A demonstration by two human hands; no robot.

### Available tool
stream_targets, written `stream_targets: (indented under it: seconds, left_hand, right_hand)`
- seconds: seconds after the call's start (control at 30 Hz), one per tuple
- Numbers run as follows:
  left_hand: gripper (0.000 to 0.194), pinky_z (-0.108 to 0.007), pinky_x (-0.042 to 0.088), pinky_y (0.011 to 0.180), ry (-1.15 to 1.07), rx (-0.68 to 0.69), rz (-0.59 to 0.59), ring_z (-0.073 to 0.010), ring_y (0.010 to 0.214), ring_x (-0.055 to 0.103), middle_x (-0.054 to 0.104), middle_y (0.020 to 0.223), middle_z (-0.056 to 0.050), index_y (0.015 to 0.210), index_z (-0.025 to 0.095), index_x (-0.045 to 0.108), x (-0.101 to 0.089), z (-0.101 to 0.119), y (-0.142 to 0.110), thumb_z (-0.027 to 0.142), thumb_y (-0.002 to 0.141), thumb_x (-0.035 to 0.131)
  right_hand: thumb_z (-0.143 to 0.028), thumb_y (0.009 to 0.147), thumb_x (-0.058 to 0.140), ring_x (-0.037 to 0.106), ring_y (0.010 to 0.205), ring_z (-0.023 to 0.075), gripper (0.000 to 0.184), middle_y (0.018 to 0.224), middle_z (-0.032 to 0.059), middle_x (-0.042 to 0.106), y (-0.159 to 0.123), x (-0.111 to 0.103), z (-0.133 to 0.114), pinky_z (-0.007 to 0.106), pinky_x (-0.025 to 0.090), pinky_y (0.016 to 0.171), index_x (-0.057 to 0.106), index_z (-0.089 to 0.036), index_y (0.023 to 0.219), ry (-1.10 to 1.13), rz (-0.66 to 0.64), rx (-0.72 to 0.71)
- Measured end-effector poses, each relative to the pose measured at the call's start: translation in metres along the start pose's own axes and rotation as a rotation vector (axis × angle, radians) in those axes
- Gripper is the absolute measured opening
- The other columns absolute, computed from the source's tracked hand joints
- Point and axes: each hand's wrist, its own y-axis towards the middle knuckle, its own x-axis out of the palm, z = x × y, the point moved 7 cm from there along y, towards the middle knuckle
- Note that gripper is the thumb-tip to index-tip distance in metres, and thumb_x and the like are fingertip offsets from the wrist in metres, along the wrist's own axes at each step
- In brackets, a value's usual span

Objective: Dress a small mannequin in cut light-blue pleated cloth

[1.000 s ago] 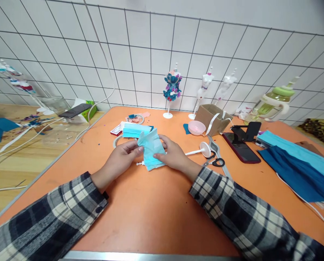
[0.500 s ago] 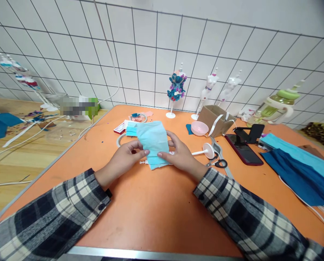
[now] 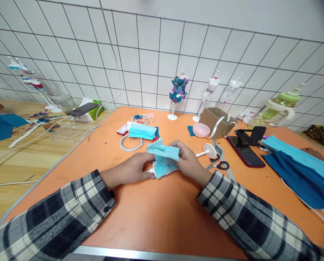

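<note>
A piece of thin light-blue fabric [image 3: 165, 161] stands folded and crumpled between my hands, a little above the table. My right hand [image 3: 189, 161] has its fingers closed on the fabric's right side. My left hand [image 3: 134, 168] is closed around the end of a small white mannequin [image 3: 152, 169], which lies mostly hidden behind the fabric and fingers. To the right of my right hand, a white stand base [image 3: 209, 150] lies on its side near black-handled scissors [image 3: 220, 165]. Beyond my left hand are a roll of tape [image 3: 123, 144] and a folded light-blue piece [image 3: 142, 131].
On the orange table [image 3: 151, 217] stand a decorated mannequin [image 3: 179, 88], two plainer ones, a pink bowl [image 3: 201, 130] and a cardboard box [image 3: 217, 121]. A phone [image 3: 245, 152], dark blue fabric [image 3: 297, 177] and a green-lidded bottle [image 3: 282, 108] are at right. A cable [image 3: 12, 185] crosses the left surface.
The light-blue fabric, held up flat by both hands before, is now folded and lower. My left hand has shifted from the fabric to the white mannequin. The view has tilted slightly.
</note>
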Motion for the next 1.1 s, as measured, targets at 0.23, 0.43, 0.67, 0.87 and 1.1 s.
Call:
stream_targets:
  seconds: [0.23,0.43,0.67,0.87,1.1]
  left_hand:
    - [0.028,-0.036,0.051,0.089,-0.01,0.067,-0.031,-0.0258,0.104,0.065,0.07,0.115,-0.007,0.117,0.023,0.067,0.0,0.016,0.003,0.026,0.088,0.066]
    - [0.016,-0.03,0.05,0.072,0.13,0.056,0.111,-0.0185,0.084,0.057,0.058,0.103,-0.007,0.104,0.019,0.065,-0.011,0.014,-0.003,0.017,0.089,0.058]
    - [0.044,-0.031,0.052,0.076,0.039,-0.033,-0.001,-0.0185,0.088,0.059,0.062,0.109,-0.005,0.126,0.024,0.058,-0.008,-0.005,-0.006,0.027,0.084,0.071]
    - [0.042,-0.032,0.053,0.079,-0.001,0.002,-0.044,-0.0196,0.094,0.06,0.063,0.114,-0.006,0.127,0.023,0.058,-0.006,0.002,-0.005,0.032,0.087,0.07]
    - [0.041,-0.034,0.051,0.085,0.136,0.124,0.026,-0.0221,0.103,0.057,0.062,0.115,-0.007,0.13,0.024,0.057,-0.013,0.007,-0.005,0.026,0.091,0.068]
  right_hand:
    - [-0.031,0.074,0.077,0.063,0.117,0.0252,0.083,0.133,0.011,0.062,-0.001,0.007,-0.007,0.038,0.052,0.092,0.035,-0.026,0.145,-0.025,-0.191,-0.114]
    - [-0.038,0.088,0.068,0.068,0.105,0.0263,0.022,0.116,0.0078,0.074,-0.006,0.01,-0.031,0.044,0.049,0.095,0.072,-0.025,0.105,-0.431,-0.168,-0.444]
    - [-0.033,0.092,0.067,0.071,0.105,0.0226,0.012,0.115,0.0075,0.076,-0.025,0.012,-0.037,0.04,0.053,0.091,0.067,-0.023,0.098,-0.335,-0.137,-0.642]
    - [-0.031,0.091,0.068,0.072,0.105,0.0211,0.017,0.113,0.0073,0.076,-0.035,0.012,-0.039,0.035,0.056,0.09,0.064,-0.022,0.106,-0.342,-0.135,-0.664]
    - [-0.032,0.095,0.061,0.067,0.116,0.021,0.023,0.115,0.0092,0.075,-0.043,0.017,-0.032,0.035,0.053,0.101,0.065,-0.021,0.115,-0.442,-0.247,-0.678]
